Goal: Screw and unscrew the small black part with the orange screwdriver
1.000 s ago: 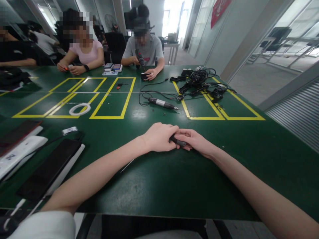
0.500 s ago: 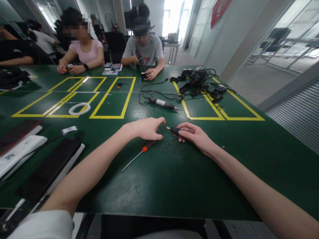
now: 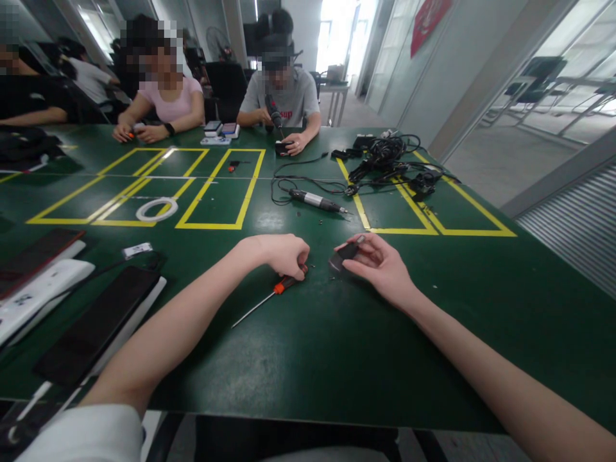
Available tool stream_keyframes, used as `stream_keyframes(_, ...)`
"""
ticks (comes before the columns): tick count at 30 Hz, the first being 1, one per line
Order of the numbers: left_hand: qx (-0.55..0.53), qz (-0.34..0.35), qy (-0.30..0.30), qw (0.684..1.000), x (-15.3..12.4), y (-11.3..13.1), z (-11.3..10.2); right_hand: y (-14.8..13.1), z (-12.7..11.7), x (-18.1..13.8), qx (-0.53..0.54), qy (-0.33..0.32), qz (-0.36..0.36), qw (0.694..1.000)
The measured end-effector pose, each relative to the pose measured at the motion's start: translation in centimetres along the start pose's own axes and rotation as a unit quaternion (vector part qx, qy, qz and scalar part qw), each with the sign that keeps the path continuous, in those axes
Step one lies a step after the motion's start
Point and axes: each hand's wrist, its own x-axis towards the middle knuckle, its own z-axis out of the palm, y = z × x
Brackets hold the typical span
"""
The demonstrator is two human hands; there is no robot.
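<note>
My left hand (image 3: pixel 287 254) has its fingers closed at the handle end of a screwdriver (image 3: pixel 285 283), which lies on the green table. The screwdriver has a dark handle, an orange collar and a long thin shaft pointing toward the near left. In my right hand (image 3: pixel 380 264), held just above the table, is a small black piece with a metal end (image 3: pixel 342 255). It is blurred, and its metal end points up and away to the right. Between the hands lies a tiny metal bit (image 3: pixel 312 265), too small to name.
Ahead lie an electric screwdriver (image 3: pixel 317 200) with its cable and a tangle of black cables (image 3: pixel 387 154). A white ring (image 3: pixel 156 209) rests left of them. Phones (image 3: pixel 99 321) and a white power strip (image 3: pixel 43 295) line the left. Co-workers sit across the table (image 3: pixel 298 366).
My left fingers have closed at the screwdriver handle, which has shifted slightly left. My right hand has turned the black piece, swinging its metal end from left to up and right.
</note>
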Motion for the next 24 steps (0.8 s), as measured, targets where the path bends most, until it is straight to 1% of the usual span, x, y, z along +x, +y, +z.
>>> stream_keyframes(2,-0.005,0.001,-0.008,1.0,-0.1,-0.2,0.0,-0.3,0.9,-0.8,-0.08,-0.045,-0.058,0.994)
stream_keyframes(3,-0.006,-0.003,-0.014,1.0,-0.1,-0.3,-0.1,-0.3,1.3,-1.1,-0.126,-0.07,-0.088,0.986)
stream_keyframes(5,-0.006,-0.018,-0.022,1.0,-0.4,-0.5,-0.3,-0.3,1.9,-1.6,-0.21,-0.105,-0.142,0.962)
stream_keyframes(7,-0.007,-0.032,-0.025,0.999,-0.7,-0.5,-0.5,-0.1,2.1,-1.6,-0.27,-0.12,-0.179,0.939)
stream_keyframes(9,-0.027,-0.035,-0.032,0.999,-1.1,-0.4,-0.8,-0.1,2.0,-1.4,-0.301,-0.135,-0.205,0.921)
stream_keyframes(12,-0.073,-0.022,-0.042,0.996,-2.0,-0.2,-1.5,-0.1,1.4,-1.0,-0.314,-0.173,-0.24,0.902)
stream_keyframes(14,-0.079,-0.005,-0.019,0.997,-2.7,-0.4,-2.1,-0.1,1.2,-0.9,-0.314,-0.188,-0.249,0.897)
stream_keyframes(16,-0.079,0.024,0.027,0.996,-3.5,-0.7,-2.7,0.0,1.2,-0.8,-0.32,-0.178,-0.243,0.898)
stream_keyframes(18,-0.104,0.067,0.039,0.992,-4.4,-1.1,-3.3,0.1,1.5,-0.8,-0.346,-0.14,-0.228,0.899)
stream_keyframes(21,-0.14,0.128,0.064,0.98,-5.7,-1.4,-4.1,0.1,2.0,-0.8,-0.394,-0.073,-0.205,0.893)
stream_keyframes(22,-0.15,0.138,0.077,0.976,-6.0,-1.3,-4.4,0.0,2.0,-0.8,-0.399,-0.067,-0.203,0.892)
stream_keyframes(24,-0.17,0.154,0.095,0.969,-6.6,-1.1,-4.7,-0.1,2.0,-0.8,-0.39,-0.092,-0.206,0.893)
